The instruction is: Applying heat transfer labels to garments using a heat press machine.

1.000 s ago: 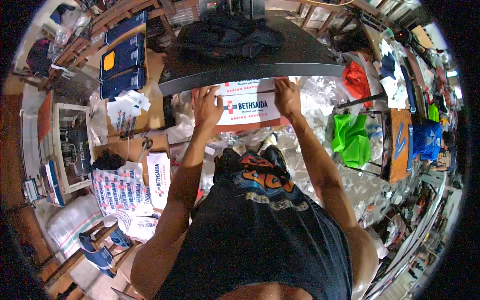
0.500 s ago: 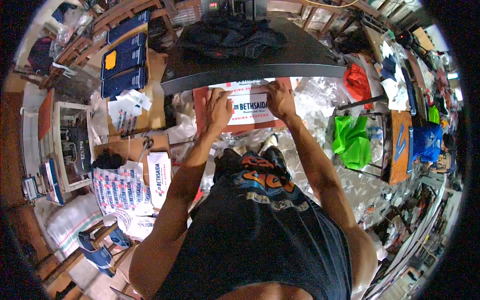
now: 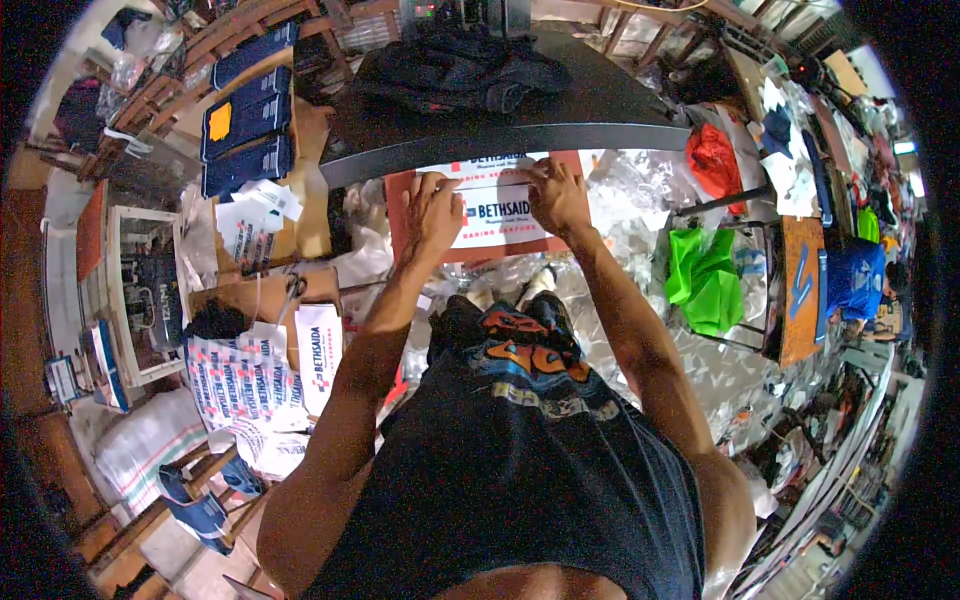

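Note:
White sheets (image 3: pixel 500 234) printed in red and blue lie on a red-brown board (image 3: pixel 405 245), beneath the front edge of a black raised platen (image 3: pixel 600 140). My left hand (image 3: pixel 430 212) is at the sheets' left side, fingers bent and pinched on the seam between the upper and lower sheet. My right hand (image 3: pixel 555 205) grips the same seam farther right, fingertips close together. A dark bundle (image 3: pixel 460 75) rests on top of the platen.
Folded navy garments (image 3: pixel 245 165), scissors (image 3: pixel 292 290) and printed sheets (image 3: pixel 240 380) are on boards at left, beside a framed machine (image 3: pixel 140 290). Red fabric (image 3: pixel 715 160), green fabric (image 3: pixel 700 280) and an orange board (image 3: pixel 800 290) are at right. A person in blue (image 3: pixel 855 280) is beyond.
Both my hands have moved a little inward along the seam, toward each other, uncovering more of the red-brown board at either side of the sheets.

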`<state>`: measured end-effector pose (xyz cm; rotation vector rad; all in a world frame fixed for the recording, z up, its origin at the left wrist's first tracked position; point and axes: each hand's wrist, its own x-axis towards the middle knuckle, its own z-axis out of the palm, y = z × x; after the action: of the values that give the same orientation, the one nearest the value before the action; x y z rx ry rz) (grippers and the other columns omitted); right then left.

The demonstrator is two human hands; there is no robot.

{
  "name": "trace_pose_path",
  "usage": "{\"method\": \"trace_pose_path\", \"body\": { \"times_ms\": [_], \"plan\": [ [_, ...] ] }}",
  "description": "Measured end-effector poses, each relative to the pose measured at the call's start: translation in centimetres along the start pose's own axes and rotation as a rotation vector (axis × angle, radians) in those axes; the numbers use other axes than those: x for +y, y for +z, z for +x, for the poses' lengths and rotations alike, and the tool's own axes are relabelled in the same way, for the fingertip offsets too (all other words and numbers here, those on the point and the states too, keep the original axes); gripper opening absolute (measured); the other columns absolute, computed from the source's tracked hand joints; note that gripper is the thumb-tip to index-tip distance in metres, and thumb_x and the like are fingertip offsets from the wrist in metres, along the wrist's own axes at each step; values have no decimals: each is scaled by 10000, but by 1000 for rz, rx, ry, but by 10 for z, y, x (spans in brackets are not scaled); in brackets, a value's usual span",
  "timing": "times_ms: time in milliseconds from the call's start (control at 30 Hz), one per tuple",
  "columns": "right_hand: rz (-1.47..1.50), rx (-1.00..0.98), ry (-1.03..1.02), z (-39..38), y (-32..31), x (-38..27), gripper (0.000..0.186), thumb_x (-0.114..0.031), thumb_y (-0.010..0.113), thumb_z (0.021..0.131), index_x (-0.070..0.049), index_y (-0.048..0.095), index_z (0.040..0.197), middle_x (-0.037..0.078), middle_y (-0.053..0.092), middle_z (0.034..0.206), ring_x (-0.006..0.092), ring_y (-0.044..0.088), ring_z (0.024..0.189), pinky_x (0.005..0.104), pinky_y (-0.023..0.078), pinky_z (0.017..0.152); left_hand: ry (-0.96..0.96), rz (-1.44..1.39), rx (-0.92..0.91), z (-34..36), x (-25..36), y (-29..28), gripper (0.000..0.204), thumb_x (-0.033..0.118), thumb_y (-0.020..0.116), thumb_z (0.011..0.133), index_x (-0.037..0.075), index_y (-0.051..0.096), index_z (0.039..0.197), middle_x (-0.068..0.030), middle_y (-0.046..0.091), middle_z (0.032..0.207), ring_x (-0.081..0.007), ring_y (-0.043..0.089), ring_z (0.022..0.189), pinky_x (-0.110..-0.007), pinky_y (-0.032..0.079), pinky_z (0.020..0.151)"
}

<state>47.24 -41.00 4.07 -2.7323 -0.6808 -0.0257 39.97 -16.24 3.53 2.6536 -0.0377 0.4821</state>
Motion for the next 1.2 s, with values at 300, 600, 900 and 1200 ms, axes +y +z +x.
{"method": "trace_pose_path", "body": {
  "times_ms": [300, 600, 900, 1200],
  "plan": [
    [30, 178, -98, 0, 29, 19, 321, -216, 528, 929, -199, 673, 1215, 138, 615, 1263, 392, 541, 1153, 618, 400, 931, -7, -22, -17, 3, -2, 2, 232, 132, 715, 861, 87, 718, 1089, -82, 618, 1127, -310, 539, 1136, -458, 425, 974],
    [23, 61, 27, 12, 23, 24, 509, -221, 563, 929, -235, 565, 1438, 154, 539, 1438, 389, 500, 1316, 629, 399, 1036, -50, -19, 14, 12, -10, 11, 288, 214, 683, 906, 116, 708, 1176, -64, 613, 1246, -311, 506, 1255, -520, 419, 986],
    [-72, 17, 35, 16, 17, 17, 545, -220, 622, 913, -264, 549, 1452, 137, 457, 1516, 421, 454, 1358, 653, 415, 1013, -18, 96, -81, 22, -12, 7, 380, 223, 692, 900, 108, 680, 1262, -84, 607, 1288, -326, 484, 1283, -510, 400, 998],
    [-60, -34, 42, 17, 11, 14, 530, -229, 625, 915, -273, 564, 1439, 142, 449, 1524, 412, 455, 1350, 634, 416, 1014, 4, 87, -17, 20, -23, 22, 369, 231, 683, 902, 127, 686, 1256, -89, 610, 1282, -329, 490, 1264, -510, 401, 983]
  ]
}}
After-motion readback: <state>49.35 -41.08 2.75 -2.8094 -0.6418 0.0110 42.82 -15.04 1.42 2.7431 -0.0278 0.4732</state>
